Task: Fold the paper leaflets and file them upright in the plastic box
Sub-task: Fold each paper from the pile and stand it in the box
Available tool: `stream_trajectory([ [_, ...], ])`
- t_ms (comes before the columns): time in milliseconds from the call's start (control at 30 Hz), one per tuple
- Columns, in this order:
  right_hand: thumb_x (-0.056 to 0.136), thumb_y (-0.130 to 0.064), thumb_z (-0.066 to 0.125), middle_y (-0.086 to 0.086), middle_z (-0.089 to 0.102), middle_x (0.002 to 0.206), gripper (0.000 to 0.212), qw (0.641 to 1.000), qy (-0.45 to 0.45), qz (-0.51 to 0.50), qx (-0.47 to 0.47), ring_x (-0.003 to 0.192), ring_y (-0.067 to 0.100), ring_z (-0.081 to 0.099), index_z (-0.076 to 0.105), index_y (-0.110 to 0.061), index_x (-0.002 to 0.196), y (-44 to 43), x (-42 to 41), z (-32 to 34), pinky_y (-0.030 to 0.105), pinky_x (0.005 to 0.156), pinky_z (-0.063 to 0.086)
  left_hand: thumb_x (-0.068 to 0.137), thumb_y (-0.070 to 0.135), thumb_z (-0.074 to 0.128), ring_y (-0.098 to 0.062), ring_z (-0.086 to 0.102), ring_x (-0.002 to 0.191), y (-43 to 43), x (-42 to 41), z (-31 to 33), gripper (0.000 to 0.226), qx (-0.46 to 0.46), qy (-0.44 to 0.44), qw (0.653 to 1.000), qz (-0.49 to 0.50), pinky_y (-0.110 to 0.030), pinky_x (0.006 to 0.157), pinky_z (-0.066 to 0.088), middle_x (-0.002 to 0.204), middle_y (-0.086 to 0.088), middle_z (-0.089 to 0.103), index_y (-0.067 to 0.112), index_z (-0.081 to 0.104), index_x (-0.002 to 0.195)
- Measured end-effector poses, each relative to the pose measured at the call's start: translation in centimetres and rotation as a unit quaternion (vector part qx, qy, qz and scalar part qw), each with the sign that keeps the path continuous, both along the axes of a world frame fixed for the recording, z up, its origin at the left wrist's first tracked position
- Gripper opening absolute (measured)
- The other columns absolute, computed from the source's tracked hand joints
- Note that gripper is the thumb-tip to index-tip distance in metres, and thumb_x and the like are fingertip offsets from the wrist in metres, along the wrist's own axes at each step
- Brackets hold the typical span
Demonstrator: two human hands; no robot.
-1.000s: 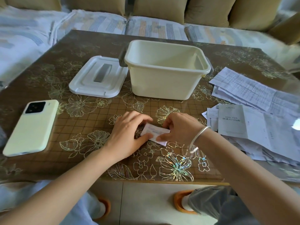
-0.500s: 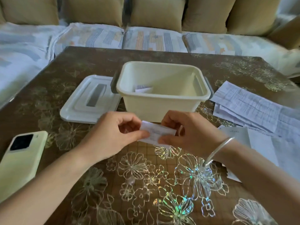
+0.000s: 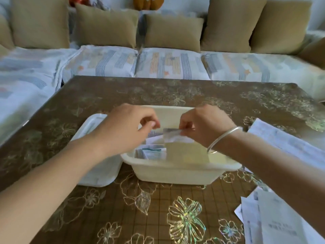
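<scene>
Head view, down over both forearms. Pinched at its right end btwn thumb + forefinger of R hand (image 3: 205, 127): one folded leaflet (image 3: 173, 135), small, white w/ grey print, held roughly level over the opening of the plastic box (image 3: 172, 173). L hand (image 3: 123, 131) just left of that leaflet, fingers curled inward, tips close to its left edge. Can't tell whether touching or gripping it, as thumb hidden. Silver bangle (image 3: 223, 138) on R wrist.

Inside box, near-left corner: several filed leaflets (image 3: 153, 152), standing roughly on edge, leaning a bit.

Box lid (image 3: 98, 173) flat on surface (image 3: 123, 217), just left of box, partly under L forearm. Unfolded papers (image 3: 281, 141) spread to right of box, partly behind R forearm. More sheets (image 3: 274, 226) at lower right, near edge of frame, print too blurred to read.

Surface brown w/ grid + gold, iridescent flower pattern. Behind it, sofa (image 3: 105, 62) w/ pale striped cover + tan cushions (image 3: 172, 32) along the back.
</scene>
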State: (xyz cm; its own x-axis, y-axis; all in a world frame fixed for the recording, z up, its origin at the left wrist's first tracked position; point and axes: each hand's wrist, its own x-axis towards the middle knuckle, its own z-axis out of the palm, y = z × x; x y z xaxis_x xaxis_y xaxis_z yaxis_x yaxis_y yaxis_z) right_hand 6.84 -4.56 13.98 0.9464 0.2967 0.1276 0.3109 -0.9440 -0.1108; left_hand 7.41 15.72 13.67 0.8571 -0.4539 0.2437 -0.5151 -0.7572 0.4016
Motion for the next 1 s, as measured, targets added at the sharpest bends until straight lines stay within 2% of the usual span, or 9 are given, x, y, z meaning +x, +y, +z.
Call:
stream_trajectory([
  [133, 0.09, -0.024, 0.055, 0.003, 0.068, 0.1, 0.015, 0.996, 0.014, 0.015, -0.085, 0.091, 0.028, 0.063, 0.068, -0.024, 0.097, 1.8, 1.9, -1.4, 0.028, 0.064, 0.043, 0.094, 0.021, 0.054, 0.001, 0.06, 0.085, -0.6, 1.1, -0.6, 0.022, 0.07, -0.005, 0.997, -0.011, -0.02, 0.079, 0.041, 0.094, 0.022, 0.069, 0.035, 0.072, 0.095],
  [200, 0.09, -0.018, 0.053, 0.006, 0.068, 0.1, 0.017, 0.996, 0.013, 0.013, -0.084, 0.091, 0.031, 0.063, 0.068, -0.02, 0.098, 2.4, 2.7, -1.8, 0.03, 0.065, 0.043, 0.094, 0.022, 0.054, 0.002, 0.058, 0.083, -0.4, 1.5, -0.8, 0.022, 0.059, -0.023, 0.998, 0.008, -0.022, 0.08, 0.036, 0.092, 0.022, 0.069, 0.034, 0.072, 0.094],
  [333, 0.088, -0.019, 0.058, 0.001, 0.067, 0.093, 0.013, 0.999, 0.028, 0.012, -0.041, 0.085, 0.027, 0.062, 0.07, -0.024, 0.091, 2.5, 2.9, -0.8, 0.029, 0.07, 0.048, 0.094, 0.019, 0.057, 0.017, 0.052, 0.065, 0.5, 1.7, -1.1, 0.021, 0.003, -0.017, 1.0, 0.022, -0.027, 0.081, 0.038, 0.086, 0.023, 0.067, 0.034, 0.072, 0.09],
  [500, 0.086, -0.018, 0.059, 0.001, 0.068, 0.09, 0.014, 0.998, 0.032, -0.012, -0.048, 0.083, 0.029, 0.063, 0.07, -0.026, 0.087, 1.4, 2.5, -0.8, 0.032, 0.072, 0.052, 0.094, 0.023, 0.053, -0.002, 0.046, 0.084, 0.6, 1.4, -1.5, 0.022, 0.053, -0.034, 0.998, 0.002, -0.024, 0.085, 0.026, 0.078, 0.029, 0.053, 0.037, 0.07, 0.089],
  [567, 0.085, -0.015, 0.057, 0.004, 0.068, 0.089, 0.015, 0.996, 0.041, -0.024, -0.076, 0.082, 0.03, 0.063, 0.069, -0.023, 0.086, 1.2, 2.6, -1.4, 0.031, 0.071, 0.052, 0.095, 0.024, 0.05, -0.008, 0.047, 0.093, 0.3, 1.4, -1.4, 0.023, 0.106, -0.045, 0.993, -0.015, -0.024, 0.094, 0.022, 0.088, 0.018, 0.058, 0.036, 0.07, 0.094],
  [667, 0.086, -0.013, 0.054, 0.006, 0.068, 0.091, 0.017, 0.993, 0.041, -0.039, -0.107, 0.083, 0.03, 0.062, 0.069, -0.02, 0.09, 1.0, 2.8, -2.1, 0.029, 0.066, 0.049, 0.097, 0.027, 0.045, -0.012, 0.039, 0.099, -0.6, 1.5, -1.5, 0.025, 0.188, -0.031, 0.981, -0.026, -0.023, 0.093, 0.015, 0.101, 0.006, 0.058, 0.036, 0.068, 0.106],
  [733, 0.087, -0.012, 0.052, 0.007, 0.067, 0.095, 0.019, 0.99, 0.025, -0.042, -0.131, 0.086, 0.03, 0.062, 0.068, -0.019, 0.095, 1.0, 3.0, -2.6, 0.028, 0.063, 0.044, 0.097, 0.03, 0.046, -0.019, 0.04, 0.109, -1.2, 1.9, -2.0, 0.025, 0.218, -0.015, 0.975, -0.032, -0.025, 0.099, 0.017, 0.104, 0.004, 0.055, 0.035, 0.067, 0.109],
  [800, 0.087, -0.012, 0.052, 0.008, 0.066, 0.098, 0.02, 0.989, 0.014, -0.039, -0.141, 0.089, 0.031, 0.062, 0.067, -0.019, 0.098, 1.3, 3.3, -3.1, 0.027, 0.062, 0.04, 0.096, 0.033, 0.047, -0.026, 0.039, 0.113, -1.5, 2.1, -2.5, 0.023, 0.242, -0.001, 0.97, -0.031, -0.032, 0.105, 0.027, 0.103, 0.003, 0.053, 0.036, 0.068, 0.106],
  [1000, 0.089, -0.015, 0.052, 0.008, 0.065, 0.1, 0.018, 0.987, 0.0, -0.033, -0.155, 0.09, 0.03, 0.062, 0.066, -0.019, 0.1, 1.8, 3.6, -3.5, 0.028, 0.062, 0.039, 0.097, 0.034, 0.047, -0.028, 0.04, 0.108, -1.7, 1.8, -3.2, 0.025, 0.237, -0.022, 0.971, -0.021, -0.034, 0.097, 0.036, 0.1, 0.003, 0.052, 0.037, 0.064, 0.114],
])
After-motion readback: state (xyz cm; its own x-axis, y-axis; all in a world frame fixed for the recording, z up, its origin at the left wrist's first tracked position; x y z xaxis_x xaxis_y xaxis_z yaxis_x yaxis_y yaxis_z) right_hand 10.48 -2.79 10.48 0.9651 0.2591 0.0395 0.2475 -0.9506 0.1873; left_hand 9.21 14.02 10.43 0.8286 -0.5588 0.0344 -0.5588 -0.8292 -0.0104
